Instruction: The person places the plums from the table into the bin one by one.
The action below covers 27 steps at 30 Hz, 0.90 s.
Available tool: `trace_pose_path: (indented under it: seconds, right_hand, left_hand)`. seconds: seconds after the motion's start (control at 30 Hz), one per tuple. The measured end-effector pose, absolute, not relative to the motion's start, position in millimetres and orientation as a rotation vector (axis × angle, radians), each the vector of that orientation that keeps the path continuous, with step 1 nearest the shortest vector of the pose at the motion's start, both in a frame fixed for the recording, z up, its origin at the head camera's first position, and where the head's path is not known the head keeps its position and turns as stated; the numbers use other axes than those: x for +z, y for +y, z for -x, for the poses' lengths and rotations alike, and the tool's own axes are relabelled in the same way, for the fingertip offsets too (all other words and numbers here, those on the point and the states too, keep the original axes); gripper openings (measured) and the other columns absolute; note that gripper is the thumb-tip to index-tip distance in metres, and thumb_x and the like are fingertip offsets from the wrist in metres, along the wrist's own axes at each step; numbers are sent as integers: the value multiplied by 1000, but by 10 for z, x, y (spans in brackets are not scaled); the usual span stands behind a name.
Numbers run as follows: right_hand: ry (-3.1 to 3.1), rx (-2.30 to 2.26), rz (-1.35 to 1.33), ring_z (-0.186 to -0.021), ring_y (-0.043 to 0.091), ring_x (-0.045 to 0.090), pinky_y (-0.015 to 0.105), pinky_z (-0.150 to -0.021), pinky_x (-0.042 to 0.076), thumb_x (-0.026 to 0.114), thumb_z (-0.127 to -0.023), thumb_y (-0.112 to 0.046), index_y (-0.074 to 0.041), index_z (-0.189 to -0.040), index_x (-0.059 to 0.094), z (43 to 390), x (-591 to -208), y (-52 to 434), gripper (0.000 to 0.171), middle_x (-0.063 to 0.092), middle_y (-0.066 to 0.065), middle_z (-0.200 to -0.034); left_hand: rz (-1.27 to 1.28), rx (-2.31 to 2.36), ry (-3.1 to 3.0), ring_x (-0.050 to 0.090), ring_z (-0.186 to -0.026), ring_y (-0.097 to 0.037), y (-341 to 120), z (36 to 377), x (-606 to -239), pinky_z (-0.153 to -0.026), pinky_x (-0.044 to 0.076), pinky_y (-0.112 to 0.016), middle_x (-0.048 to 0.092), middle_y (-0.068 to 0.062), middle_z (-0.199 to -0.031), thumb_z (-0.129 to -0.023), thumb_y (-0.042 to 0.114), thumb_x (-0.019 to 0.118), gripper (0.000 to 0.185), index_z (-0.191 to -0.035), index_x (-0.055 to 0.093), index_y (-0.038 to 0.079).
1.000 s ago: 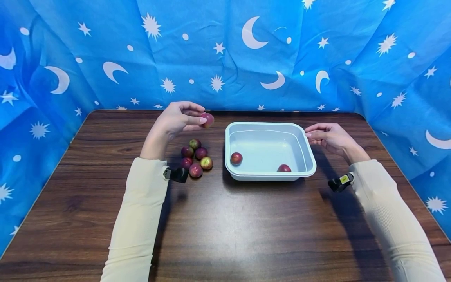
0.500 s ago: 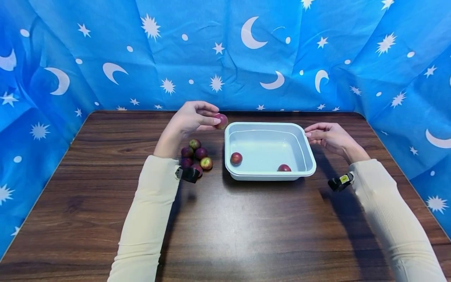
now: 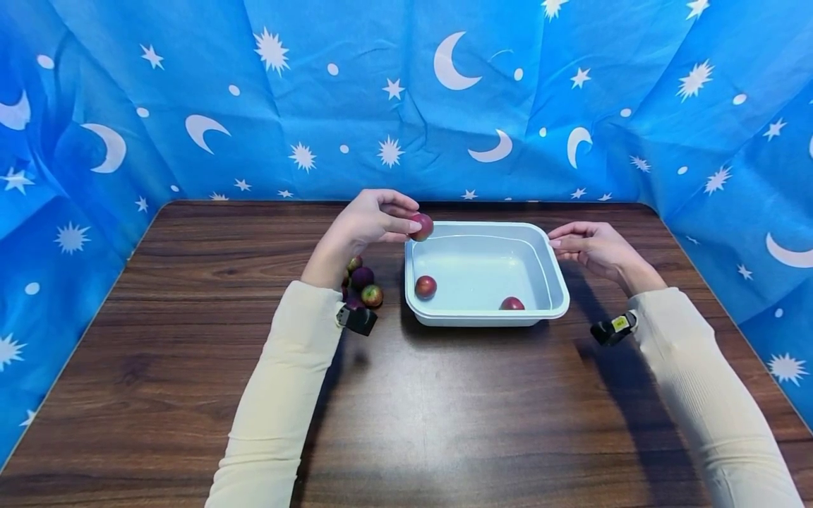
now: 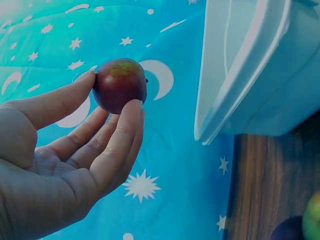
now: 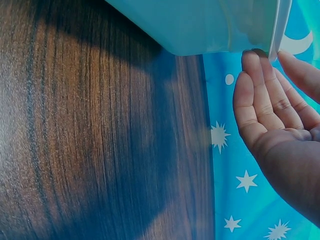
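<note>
Starry blue cloth [image 3: 406, 99] hangs behind and beside the dark wooden table [image 3: 406, 409] where I work. On the table sits a pale tub [image 3: 551, 310], with 2 red fruits inside: 1 by its left wall [image 3: 425, 286] and 1 against the near wall [image 3: 512, 304]. Left of the tub lies a small heap of fruits [image 3: 363, 284], partly hidden by my forearm in its cream sleeve [image 3: 286, 395].

My left hand [image 3: 365, 224] is raised over the tub's far left corner, pinching a red fruit [image 3: 422, 226] between thumb and fingertips; the left wrist view shows that fruit [image 4: 120, 85] held clear of the tub's rim [image 4: 240, 85]. My right hand [image 3: 593, 247] rests at the tub's right edge, fingers nearly straight, tips touching the rim [image 5: 277, 30] and curled round nothing.
</note>
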State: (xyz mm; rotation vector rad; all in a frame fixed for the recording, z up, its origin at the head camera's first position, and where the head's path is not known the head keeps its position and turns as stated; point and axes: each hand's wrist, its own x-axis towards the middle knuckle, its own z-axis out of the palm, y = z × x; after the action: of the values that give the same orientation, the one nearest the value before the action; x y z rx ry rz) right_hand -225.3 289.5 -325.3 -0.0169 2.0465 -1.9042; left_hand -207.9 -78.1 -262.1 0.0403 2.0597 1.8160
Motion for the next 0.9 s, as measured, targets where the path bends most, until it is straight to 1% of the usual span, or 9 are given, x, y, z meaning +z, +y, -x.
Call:
trace_pose_path:
  seconds: [0.2, 0.33, 0.47, 0.6, 0.7, 0.83, 0.9]
  right_hand:
    - [2035, -1921, 24, -72, 17, 64, 27, -69, 54, 61, -86, -1, 1, -99, 66, 2250, -3249, 2886, 14, 67, 7, -85]
    - [2008, -1945, 43, -72, 17, 64, 27, -68, 55, 60, -86, 0, 0, -98, 66, 2251, -3254, 2881, 13, 67, 7, -84]
    - [2007, -1947, 45, -71, 16, 64, 26, -67, 54, 59, -87, 1, -1, -96, 67, 2251, -3258, 2884, 13, 67, 7, -84]
    - [2074, -1887, 8, -71, 15, 62, 25, -67, 54, 61, -87, -3, -3, -96, 67, 2254, -3257, 2885, 11, 66, 4, -85]
    - [2106, -1848, -20, -70, 16, 60, 24, -66, 54, 63, -86, -6, -4, -96, 66, 2257, -3254, 2885, 11, 65, 3, -86]
    - [2110, -1835, -34, -71, 17, 60, 25, -67, 54, 64, -85, -7, -2, -99, 65, 2258, -3249, 2884, 15, 65, 3, -86]
    - [2111, -1834, -36, -71, 17, 60, 25, -67, 54, 64, -85, -7, -1, -100, 64, 2257, -3248, 2884, 17, 65, 3, -86]
  left_hand:
    - [-75, 1838, 2029, 58, -96, -24, -731, 2068, -2637, -87, 49, -38, 56, -18, -113, -83, -2, 63, 33, -115, 54, -3]
    - [-66, 1831, 2035, 57, -100, -27, -761, 2062, -2637, -87, 49, -38, 54, -19, -116, -84, -2, 62, 34, -116, 53, -3]
    - [-50, 1834, 2040, 56, -104, -31, -809, 2059, -2634, -83, 51, -35, 56, -18, -112, -84, -3, 62, 34, -116, 53, -2]
    - [-39, 1849, 2032, 55, -106, -33, -846, 2064, -2633, -79, 53, -33, 56, -19, -112, -84, -5, 61, 32, -115, 54, -3]
    - [-38, 1856, 2025, 55, -105, -33, -863, 2067, -2632, -83, 51, -36, 55, -21, -115, -84, -7, 59, 32, -115, 53, -4]
    - [-31, 1862, 2017, 55, -106, -34, -886, 2063, -2632, -89, 47, -42, 53, -23, -118, -84, -8, 58, 33, -117, 52, -5]
    - [-25, 1863, 2020, 55, -106, -34, -897, 2061, -2637, -90, 46, -42, 53, -23, -118, -84, -7, 59, 33, -116, 53, -4]
